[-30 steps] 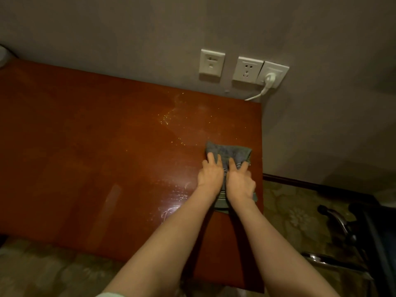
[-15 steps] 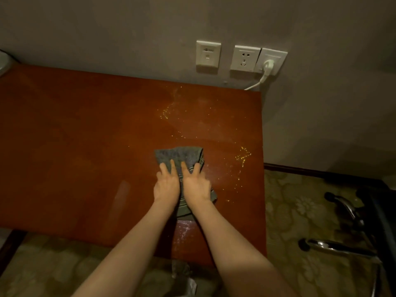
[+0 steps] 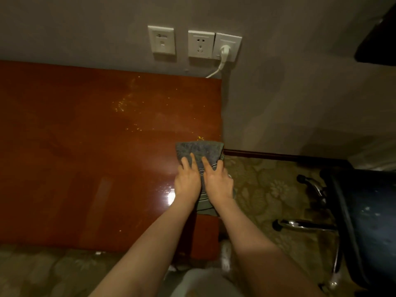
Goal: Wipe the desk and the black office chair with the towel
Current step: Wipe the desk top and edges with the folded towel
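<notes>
Head view, looking down. Shows the left hand (image 3: pixel 187 183) and the right hand (image 3: pixel 218 183) side by side on the grey towel (image 3: pixel 198 150). Fingers straight, palms flat, pressing down. No curled grip on either side: wide and flat, just pushing the cloth. Towel in the middle right of the frame, right at the right edge of the red-brown tabletop (image 3: pixel 85 168), with its right side poking a little over the edge above the carpet (image 3: pixel 267 189).

Looks like a tabletop wipe that is only partway done. Shiny patch just left of the hands. Tiny yellow specks (image 3: pixel 124 101) left higher up, in the upper middle of the frame, and a few more just above the towel. Hard to judge the far left of the tabletop in the dim light. No wiping yet on the black office chair (image 3: pixel 368 221) at the right edge of the frame, well apart from the hands. Probably more than half of the job left.

Against half a second ago: towel nearer the middle of the tabletop then, at the right edge now. Same flat hands on it both times. A small bunch of yellow specks to the right of the towel then; almost none in that spot now, so likely swept along or picked up.
</notes>
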Tool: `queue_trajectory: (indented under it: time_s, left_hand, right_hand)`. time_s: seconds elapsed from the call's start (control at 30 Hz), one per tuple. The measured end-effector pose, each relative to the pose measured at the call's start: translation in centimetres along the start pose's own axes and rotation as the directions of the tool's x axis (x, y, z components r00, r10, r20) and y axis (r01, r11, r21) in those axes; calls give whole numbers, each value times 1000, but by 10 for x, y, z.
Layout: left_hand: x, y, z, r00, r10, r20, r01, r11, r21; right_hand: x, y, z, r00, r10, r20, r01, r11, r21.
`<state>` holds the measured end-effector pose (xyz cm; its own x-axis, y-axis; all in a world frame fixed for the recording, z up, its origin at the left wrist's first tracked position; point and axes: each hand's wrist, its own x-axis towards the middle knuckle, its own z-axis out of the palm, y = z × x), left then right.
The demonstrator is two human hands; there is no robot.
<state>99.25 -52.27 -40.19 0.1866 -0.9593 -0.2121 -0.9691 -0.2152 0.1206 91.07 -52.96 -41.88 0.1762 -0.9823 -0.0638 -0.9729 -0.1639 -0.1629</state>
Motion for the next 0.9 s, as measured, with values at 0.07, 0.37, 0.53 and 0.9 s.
queue_trajectory:
  time_s: [0.07,0.37,0.53,0.9]
  left_hand:
    - [3,28,4,997,65,30,-65,998,10]
    - [8,83,-8,957,290,13,-290,957,-14]
    - [24,36,-40,978,173,-116,-176,984,-16]
    - [46,-81,-42,998,-34,-60,39,996,82]
  right_hand:
    - [1,27,-2,998,62,-15,-62,998,0]
    - [5,78,-18,971,212,-110,-201,974,101]
    - [21,23,-46,989,142,-34,-129,960,248]
    - [48,-91,-16,980,-112,164,91,987,130]
